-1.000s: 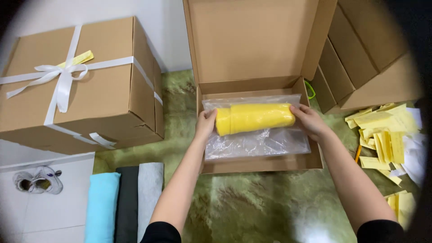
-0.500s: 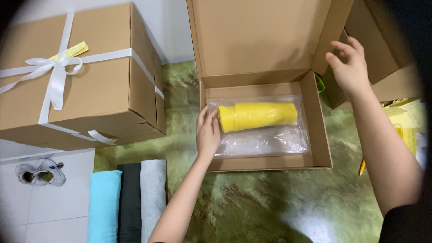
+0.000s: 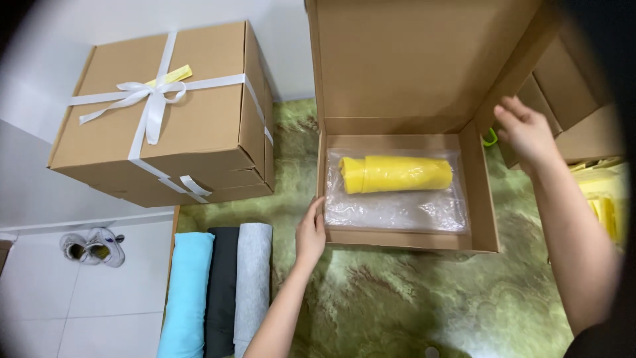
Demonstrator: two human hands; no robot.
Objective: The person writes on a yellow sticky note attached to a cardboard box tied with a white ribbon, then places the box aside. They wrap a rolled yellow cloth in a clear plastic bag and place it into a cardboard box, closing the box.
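Note:
An open cardboard box (image 3: 478,199) lies on a green marbled surface with its lid (image 3: 411,59) standing up. Inside it, a rolled yellow cloth (image 3: 397,174) rests on a clear plastic bag (image 3: 397,209). My left hand (image 3: 310,232) rests against the outside of the box's front left corner, with the thumb on the wall. My right hand (image 3: 527,129) is at the lid's right side flap, fingertips touching it. Neither hand holds the yellow roll.
A closed cardboard box tied with a white ribbon (image 3: 165,113) stands to the left. Rolled blue (image 3: 187,292), black (image 3: 222,285) and grey (image 3: 253,278) cloths lie below it. Flat cardboard (image 3: 570,86) and yellow items (image 3: 606,205) are at the right. Shoes (image 3: 89,245) sit on the white floor.
Both hands have let go of the yellow roll. My left hand moved out to the box's front left corner. My right hand rose to the lid's right flap.

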